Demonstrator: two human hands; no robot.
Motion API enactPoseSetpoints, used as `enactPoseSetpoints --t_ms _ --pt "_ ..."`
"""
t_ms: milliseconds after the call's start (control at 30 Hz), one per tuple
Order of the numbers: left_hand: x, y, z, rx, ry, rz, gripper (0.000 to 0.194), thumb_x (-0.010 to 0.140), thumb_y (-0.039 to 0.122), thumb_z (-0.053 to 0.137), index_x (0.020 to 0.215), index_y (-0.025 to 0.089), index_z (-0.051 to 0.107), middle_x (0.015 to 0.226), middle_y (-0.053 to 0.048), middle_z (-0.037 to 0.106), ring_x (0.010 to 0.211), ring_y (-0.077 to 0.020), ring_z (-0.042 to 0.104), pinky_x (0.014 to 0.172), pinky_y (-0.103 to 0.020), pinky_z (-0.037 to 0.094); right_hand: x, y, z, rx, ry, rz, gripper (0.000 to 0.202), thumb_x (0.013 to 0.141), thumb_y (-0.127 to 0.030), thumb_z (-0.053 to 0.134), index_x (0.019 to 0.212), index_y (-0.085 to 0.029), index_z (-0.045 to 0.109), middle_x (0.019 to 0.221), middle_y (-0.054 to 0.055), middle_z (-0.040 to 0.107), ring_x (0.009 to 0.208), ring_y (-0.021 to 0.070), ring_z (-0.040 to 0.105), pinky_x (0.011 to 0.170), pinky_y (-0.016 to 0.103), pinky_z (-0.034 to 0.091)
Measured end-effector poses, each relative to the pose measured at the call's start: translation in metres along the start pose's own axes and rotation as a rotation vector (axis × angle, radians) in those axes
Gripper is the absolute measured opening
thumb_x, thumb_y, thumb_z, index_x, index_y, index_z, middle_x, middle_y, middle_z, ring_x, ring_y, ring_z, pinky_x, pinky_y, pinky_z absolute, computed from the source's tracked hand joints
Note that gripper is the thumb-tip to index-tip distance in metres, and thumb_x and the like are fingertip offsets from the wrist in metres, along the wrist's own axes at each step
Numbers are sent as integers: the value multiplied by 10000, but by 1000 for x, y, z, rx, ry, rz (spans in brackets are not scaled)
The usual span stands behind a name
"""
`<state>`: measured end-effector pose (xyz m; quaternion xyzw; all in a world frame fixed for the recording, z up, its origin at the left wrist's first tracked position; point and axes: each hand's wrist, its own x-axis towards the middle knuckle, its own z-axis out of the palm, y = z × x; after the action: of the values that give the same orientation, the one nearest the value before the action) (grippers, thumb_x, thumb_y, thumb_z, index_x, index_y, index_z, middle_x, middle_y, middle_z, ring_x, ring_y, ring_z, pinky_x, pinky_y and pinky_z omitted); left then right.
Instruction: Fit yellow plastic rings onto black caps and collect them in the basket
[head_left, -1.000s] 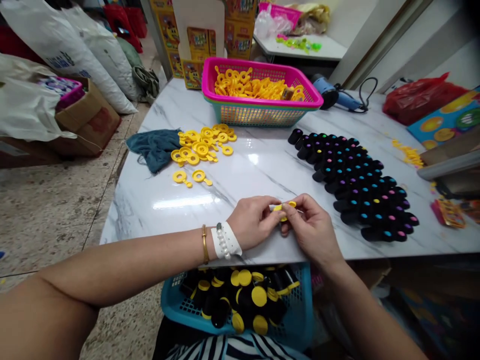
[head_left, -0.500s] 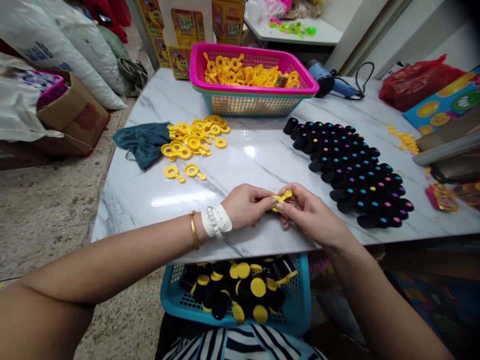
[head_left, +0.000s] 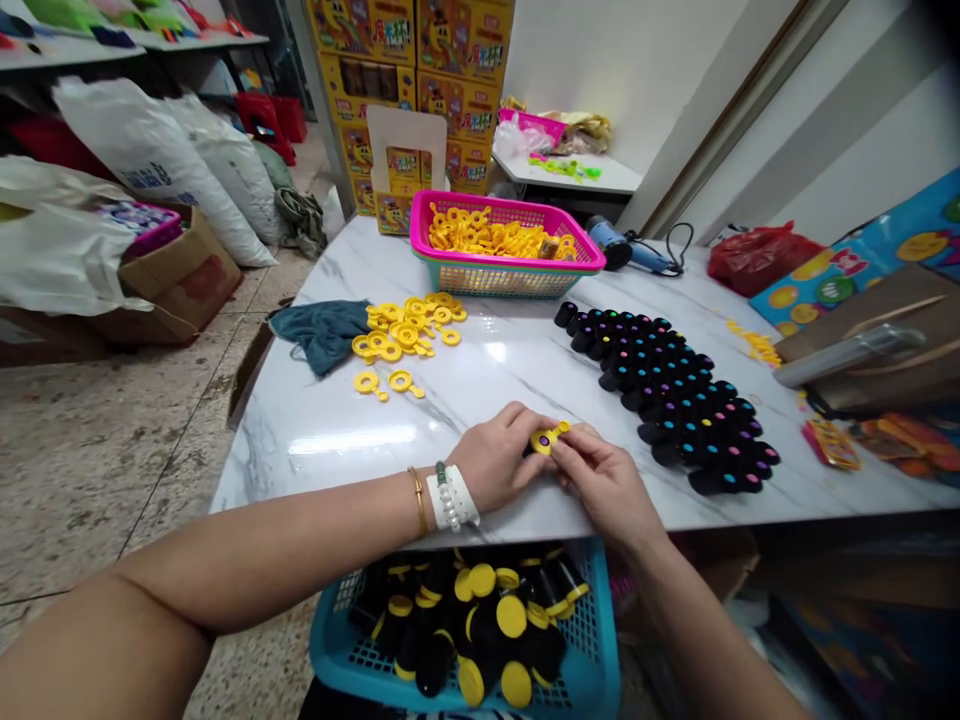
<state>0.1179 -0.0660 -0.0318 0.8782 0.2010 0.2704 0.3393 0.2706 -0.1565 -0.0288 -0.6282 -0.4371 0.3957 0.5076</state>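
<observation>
Both of my hands meet over the front of the marble-patterned table (head_left: 300, 470). My left hand (head_left: 499, 455) pinches the ring side of a yellow plastic piece (head_left: 541, 441), which has a dark purple centre. The piece's small tab is between the fingers of my right hand (head_left: 604, 480). Beyond my left hand lie two loose yellow rings (head_left: 367, 382) and a pile of similar ones (head_left: 409, 328). Rows of black cylinders (head_left: 675, 400) with coloured dots stand to the right of my hands.
A pink basket (head_left: 510, 265) full of yellow pieces stands at the back, a blue cloth (head_left: 322, 330) at the left. Below the table edge, a blue basket (head_left: 330, 650) holds black cylinders with yellow ends. A blue tool (head_left: 649, 257) and red bag (head_left: 761, 258) lie at back right.
The view has tilted up, showing more of the background. The yellow piece has turned in my fingers, so its ring and purple centre now show.
</observation>
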Motion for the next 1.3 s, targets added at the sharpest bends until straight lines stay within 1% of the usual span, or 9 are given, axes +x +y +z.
enactPoseSetpoints --t_ms 200,400,567,733,867,967,1033,1167,1300 --pt "4 -5 -4 -85 -26 -64 261 798 208 658 1044 145 594 947 -44 620 740 -140 570 718 -294 505 16 -4 -20 388 -175 255 287 834 -377 669 948 -115 695 678 19 608 579 98 531 541 213 452" --pt "8 -2 -6 -179 -48 -189 243 756 269 737 974 178 683 862 -8 597 639 -100 507 677 -271 468 41 -19 -22 227 -481 470 335 760 -358 747 971 -202 539 417 -120 486 294 42 320 297 120 212" --pt "11 -4 -4 -162 -20 -226 248 731 299 761 964 222 724 790 -1 513 718 -135 505 675 -267 449 48 -22 -16 160 -523 522 319 744 -346 725 908 -214 485 348 -148 423 247 48 295 269 119 211" --pt "5 3 -5 -54 -118 -149 163 776 305 707 906 209 732 705 0 523 693 -145 526 667 -268 444 26 -19 -7 12 -431 339 356 822 -441 635 1033 -193 491 441 -94 548 307 85 456 319 152 361" --pt "-11 13 -23 -121 -241 -55 655 748 276 726 1358 277 488 845 3 635 632 -111 565 643 -241 478 -4 -15 -4 -139 -312 232 328 841 -429 612 1037 -171 559 509 -62 570 406 100 527 394 180 419" --pt "-26 5 -55 32 -134 -57 745 815 279 654 1468 274 295 980 -32 647 657 -111 582 689 -274 517 -36 -12 -6 -112 -400 257 313 847 -385 595 1087 -186 569 556 -63 551 464 117 560 426 195 434" --pt "-33 -10 -78 371 37 -123 552 844 254 601 1370 195 446 1030 -98 631 814 -186 600 779 -370 523 -58 -13 -5 -140 -495 254 270 828 -317 609 1069 -194 597 569 -70 519 476 100 542 445 182 417" --pt "-37 -40 -99 699 -16 -185 158 846 153 527 952 126 641 1038 -155 607 935 -260 581 843 -438 505 -78 -16 2 -287 -598 134 231 796 -264 654 1018 -202 665 582 -48 563 491 90 516 458 175 398" --pt "-30 -32 -65 587 -117 -10 171 878 104 424 811 147 576 951 -125 603 866 -217 560 791 -376 504 -53 -15 2 -459 -249 -265 210 875 -222 547 1054 -204 655 739 19 663 629 152 613 617 260 522"
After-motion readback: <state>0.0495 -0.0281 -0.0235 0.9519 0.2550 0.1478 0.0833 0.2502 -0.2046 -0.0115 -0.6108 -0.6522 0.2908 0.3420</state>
